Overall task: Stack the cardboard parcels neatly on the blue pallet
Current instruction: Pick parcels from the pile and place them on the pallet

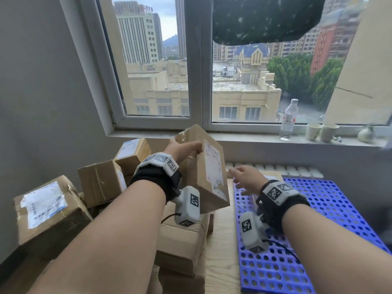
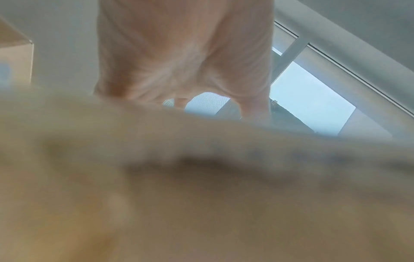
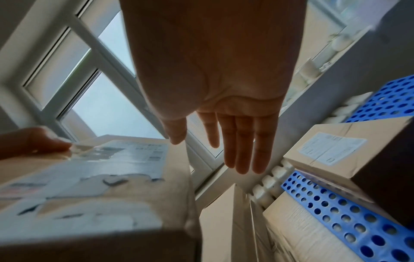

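The left hand [image 1: 184, 148] grips the raised, tilted parcel [image 1: 209, 172] at its top edge; right-hand fingers [image 1: 237, 172] spread just beside it. Stiff, seemingly light cardboard: support opposite faces above the pallet [image 1: 331, 209].

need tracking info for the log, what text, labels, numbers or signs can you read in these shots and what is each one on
No text here is legible.
Label on the parcel held by the left hand: print too small and blurred.
Labels on the piled parcels: blurred, unreadable.
Label on the parcel on the pallet: blurred.
Red sign on a distant building: too small.
Bottle label: unreadable.
Wrist markers: patterns, not words.
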`<action>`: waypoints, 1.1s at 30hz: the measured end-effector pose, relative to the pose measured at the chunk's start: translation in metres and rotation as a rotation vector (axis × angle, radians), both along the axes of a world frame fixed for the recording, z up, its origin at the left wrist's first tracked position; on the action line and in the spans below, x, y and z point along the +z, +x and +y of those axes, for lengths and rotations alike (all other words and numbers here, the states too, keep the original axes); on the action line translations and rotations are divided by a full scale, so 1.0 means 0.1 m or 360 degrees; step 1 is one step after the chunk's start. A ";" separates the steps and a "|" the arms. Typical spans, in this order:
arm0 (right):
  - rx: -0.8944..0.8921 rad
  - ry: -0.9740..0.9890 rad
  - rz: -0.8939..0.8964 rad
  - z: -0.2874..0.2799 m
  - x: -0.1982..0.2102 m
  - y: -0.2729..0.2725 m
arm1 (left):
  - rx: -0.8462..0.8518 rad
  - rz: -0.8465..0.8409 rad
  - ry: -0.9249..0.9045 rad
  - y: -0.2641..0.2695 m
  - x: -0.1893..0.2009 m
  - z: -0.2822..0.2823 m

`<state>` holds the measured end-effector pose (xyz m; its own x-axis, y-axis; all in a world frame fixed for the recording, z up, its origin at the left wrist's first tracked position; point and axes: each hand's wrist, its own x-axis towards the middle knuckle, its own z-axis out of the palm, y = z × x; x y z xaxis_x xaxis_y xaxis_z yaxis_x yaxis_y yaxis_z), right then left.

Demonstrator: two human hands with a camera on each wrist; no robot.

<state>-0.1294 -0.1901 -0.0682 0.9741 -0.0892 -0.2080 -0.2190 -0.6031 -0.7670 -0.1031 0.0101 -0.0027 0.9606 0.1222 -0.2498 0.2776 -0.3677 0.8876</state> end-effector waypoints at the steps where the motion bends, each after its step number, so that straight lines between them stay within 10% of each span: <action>1: -0.0059 0.0118 0.0055 -0.08 0.01 -0.01 | -0.0012 -0.0010 -0.0080 0.00 0.00 -0.05; 27: -0.0275 0.1395 0.0229 -1.87 -0.02 -0.90 | -0.0802 0.0203 -0.0959 -0.14 -0.31 -1.80; 33: -0.0422 0.1216 0.0161 -2.48 -0.16 -0.53 | -0.0709 0.0194 -0.0964 0.20 -0.42 -2.52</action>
<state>-0.1827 -0.4384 -0.0839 0.9136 -0.1123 -0.3909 -0.3715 0.1604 -0.9145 -0.0830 -0.2417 -0.0450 0.8484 -0.4627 -0.2573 0.3262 0.0740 0.9424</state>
